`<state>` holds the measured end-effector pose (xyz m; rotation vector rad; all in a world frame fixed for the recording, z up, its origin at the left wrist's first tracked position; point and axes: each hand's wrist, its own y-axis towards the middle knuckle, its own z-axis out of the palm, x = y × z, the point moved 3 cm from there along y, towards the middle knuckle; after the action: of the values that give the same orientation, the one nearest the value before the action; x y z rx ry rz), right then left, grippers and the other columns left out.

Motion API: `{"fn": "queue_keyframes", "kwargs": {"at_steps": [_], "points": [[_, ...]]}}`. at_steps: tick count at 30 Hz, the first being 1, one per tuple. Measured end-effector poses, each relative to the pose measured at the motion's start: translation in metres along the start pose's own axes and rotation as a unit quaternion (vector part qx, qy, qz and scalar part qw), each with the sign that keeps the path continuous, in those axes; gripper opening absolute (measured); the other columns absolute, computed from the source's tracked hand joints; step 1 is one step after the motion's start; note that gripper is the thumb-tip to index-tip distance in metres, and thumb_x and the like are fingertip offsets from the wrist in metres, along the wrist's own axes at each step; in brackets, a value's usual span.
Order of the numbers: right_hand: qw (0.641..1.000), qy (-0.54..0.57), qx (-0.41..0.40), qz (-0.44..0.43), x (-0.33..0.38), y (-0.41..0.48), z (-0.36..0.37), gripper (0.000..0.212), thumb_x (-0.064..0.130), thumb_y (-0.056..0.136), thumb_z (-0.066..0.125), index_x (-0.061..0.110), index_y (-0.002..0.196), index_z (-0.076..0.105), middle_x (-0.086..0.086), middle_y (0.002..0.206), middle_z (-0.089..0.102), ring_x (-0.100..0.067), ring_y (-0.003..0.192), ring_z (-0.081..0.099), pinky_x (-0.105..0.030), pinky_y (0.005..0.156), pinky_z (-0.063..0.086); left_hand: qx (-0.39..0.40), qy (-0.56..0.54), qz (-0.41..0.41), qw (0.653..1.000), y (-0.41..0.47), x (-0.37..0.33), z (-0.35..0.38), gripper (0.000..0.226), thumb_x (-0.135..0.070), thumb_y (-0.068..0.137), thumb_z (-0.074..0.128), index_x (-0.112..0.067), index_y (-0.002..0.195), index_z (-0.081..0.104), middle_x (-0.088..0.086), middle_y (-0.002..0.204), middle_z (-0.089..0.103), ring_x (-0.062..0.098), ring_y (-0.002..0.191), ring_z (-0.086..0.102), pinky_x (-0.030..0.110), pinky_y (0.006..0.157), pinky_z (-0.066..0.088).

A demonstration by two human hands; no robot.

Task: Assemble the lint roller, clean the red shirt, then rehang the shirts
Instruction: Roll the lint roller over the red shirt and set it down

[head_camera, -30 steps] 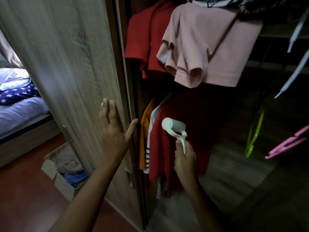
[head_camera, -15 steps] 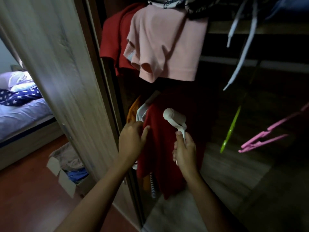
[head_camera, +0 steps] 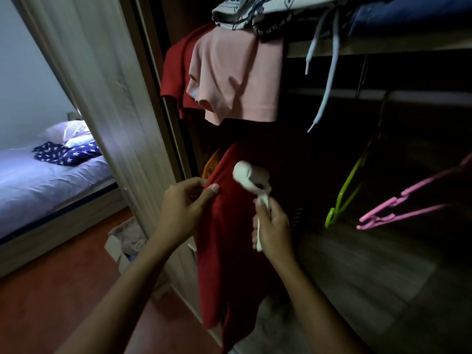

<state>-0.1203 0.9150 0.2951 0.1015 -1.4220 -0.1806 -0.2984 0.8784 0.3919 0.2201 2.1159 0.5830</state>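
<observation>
A red shirt hangs low inside the dark wardrobe. My left hand pinches its left shoulder edge between thumb and fingers. My right hand grips the handle of a white lint roller, whose roll head points up and left, close to the shirt's front. An orange garment peeks out behind the red shirt. Higher up, a pink shirt and another red garment drape from the shelf edge.
The wooden wardrobe door stands to the left. A green hanger and a pink hanger hang on the right. Folded clothes lie on the upper shelf. An open cardboard box sits on the floor; a bed is at far left.
My left hand left the wardrobe door, moved right and took hold of the red shirt's shoulder. My right hand stayed on the lint roller in front of the shirt.
</observation>
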Motion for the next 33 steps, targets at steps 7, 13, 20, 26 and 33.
{"fn": "queue_keyframes", "kwargs": {"at_steps": [7,13,20,26,33], "points": [[0.963,-0.030,0.235,0.127,-0.033,-0.013,-0.017,0.033,0.037,0.103,0.049,0.008,0.105,0.064,-0.001,0.054,0.050,-0.015,0.031,0.037,-0.017,0.034,0.031,0.023,0.047,-0.007,0.999,0.007,-0.012,-0.022,0.019,-0.029,0.096,0.062,-0.015,0.095,0.076,0.000,0.080,0.077,0.014,0.072,0.074,0.039,0.066,0.061],[0.958,0.008,0.204,0.201,-0.023,0.061,-0.062,0.032,0.037,0.104,0.042,0.014,0.100,0.064,-0.002,0.060,0.046,-0.009,0.033,0.036,-0.015,0.033,0.028,0.056,0.072,-0.024,0.996,0.012,-0.007,-0.025,0.019,-0.027,0.097,0.060,-0.015,0.099,0.074,0.000,0.089,0.076,0.010,0.078,0.074,0.032,0.071,0.061],[0.965,0.075,-0.048,0.248,-0.022,0.106,-0.075,0.040,0.011,0.108,0.025,0.013,0.073,0.041,-0.002,0.072,0.040,-0.001,0.025,0.045,-0.014,0.029,0.034,0.052,0.081,-0.035,0.995,0.016,0.000,-0.022,0.018,-0.025,0.098,0.060,-0.013,0.098,0.073,0.001,0.086,0.075,0.011,0.075,0.073,0.021,0.063,0.054],[0.979,0.016,0.041,0.201,-0.070,0.073,-0.044,0.024,0.035,0.103,0.047,0.017,0.098,0.062,-0.004,0.062,0.047,-0.011,0.030,0.039,-0.014,0.035,0.030,0.038,0.110,-0.028,0.993,0.024,0.014,-0.022,0.022,-0.026,0.098,0.058,-0.010,0.101,0.073,0.002,0.092,0.073,0.015,0.082,0.070,0.031,0.074,0.055],[0.888,-0.084,0.374,0.253,-0.082,0.025,-0.024,0.045,0.047,0.100,0.051,0.007,0.114,0.066,-0.001,0.063,0.051,-0.007,0.032,0.034,-0.015,0.035,0.027,0.046,0.123,-0.018,0.991,0.028,0.023,-0.020,0.022,-0.026,0.099,0.057,-0.011,0.102,0.072,0.000,0.089,0.072,0.009,0.076,0.069,0.021,0.067,0.050]]}}
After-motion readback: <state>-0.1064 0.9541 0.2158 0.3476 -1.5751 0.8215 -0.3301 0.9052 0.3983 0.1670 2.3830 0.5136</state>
